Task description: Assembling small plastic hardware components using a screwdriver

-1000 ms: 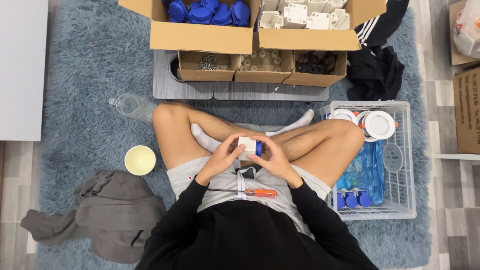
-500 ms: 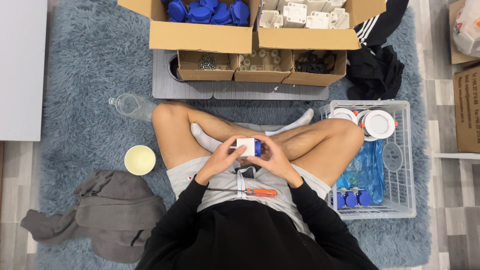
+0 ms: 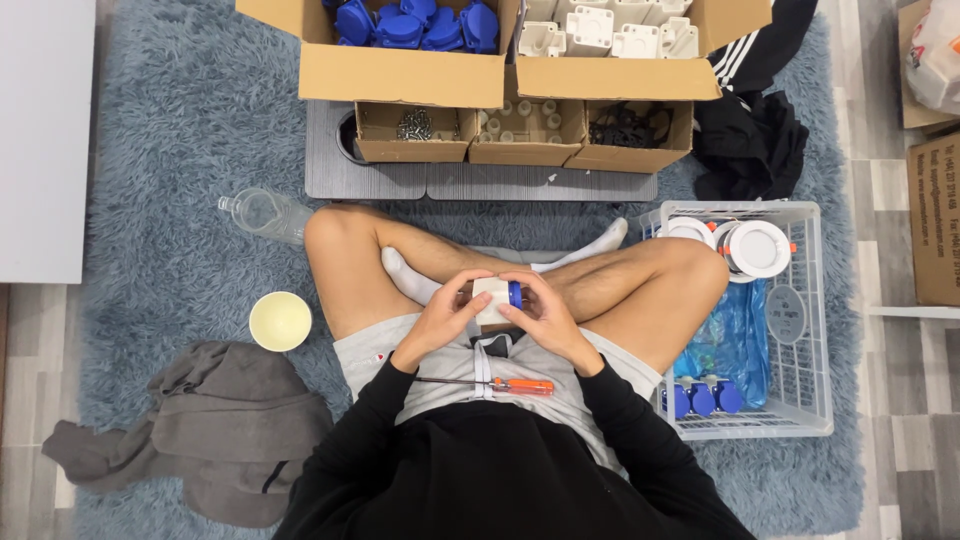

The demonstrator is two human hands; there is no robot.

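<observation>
A small white block [image 3: 490, 296] with a blue cap [image 3: 515, 294] on its right side is gripped between both hands just above the lap, over the crossed legs. The left hand [image 3: 440, 322] is curled around it from the left, fingers closed on its near face, and the right hand [image 3: 540, 318] is wrapped in from the right, thumb and fingertips pressed by the cap (so neither hand is open at all). One orange-handled screwdriver [image 3: 510, 385] is laid across the lap just below the hands, untouched. Two big cardboard boxes are set at the top, one filled with blue parts [image 3: 410, 22], one with white parts [image 3: 610, 25], and three smaller boxes [image 3: 525, 130] are lined up below them. One white wire basket [image 3: 815, 340] is placed by the right knee, with three blue caps [image 3: 703, 398] seen in its near corner. One empty plastic bottle [image 3: 265, 213] and one yellow cup [image 3: 280, 320] are left on the rug near the left knee, beside one grey garment [image 3: 190, 430]
</observation>
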